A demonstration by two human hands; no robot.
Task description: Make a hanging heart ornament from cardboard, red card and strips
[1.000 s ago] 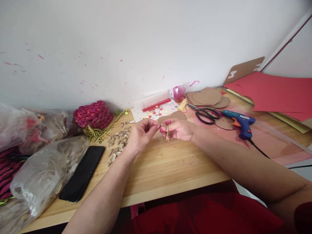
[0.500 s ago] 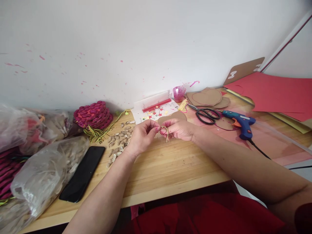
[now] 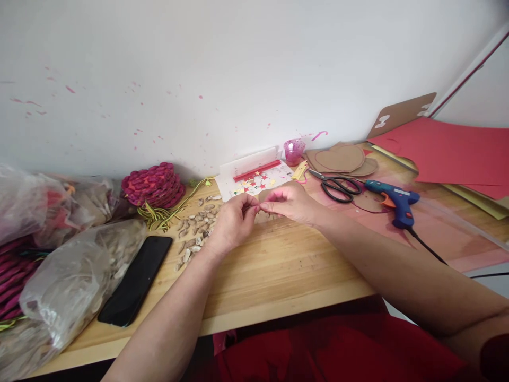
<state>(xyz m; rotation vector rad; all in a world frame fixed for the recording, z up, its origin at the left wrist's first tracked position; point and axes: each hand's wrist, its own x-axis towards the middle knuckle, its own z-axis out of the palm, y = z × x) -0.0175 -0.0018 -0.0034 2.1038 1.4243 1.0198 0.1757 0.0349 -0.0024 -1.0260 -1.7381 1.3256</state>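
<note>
My left hand [image 3: 233, 222] and my right hand [image 3: 290, 201] meet fingertip to fingertip over the wooden table [image 3: 270, 276], both pinched closed. Earlier frames show a small loop of yellowish string between them; now my fingers hide it almost wholly. A brown cardboard heart [image 3: 265, 194] lies just behind my hands. Loose pale seeds [image 3: 194, 228] are scattered left of my left hand, beside a stack of pink woven discs [image 3: 153, 184] with yellow-green strands [image 3: 167, 215].
A black phone [image 3: 135, 278] lies at the left next to plastic bags of shells [image 3: 67, 289]. Scissors [image 3: 336, 185], a blue glue gun [image 3: 393, 201] with its cord, cardboard hearts [image 3: 342, 158], a pink cup [image 3: 293, 150], a star sheet [image 3: 254, 180] and red paper [image 3: 449, 151] lie at the right.
My hands have moved closer together and slightly up. The dangling string loop seen before is now tucked between my fingers and out of sight.
</note>
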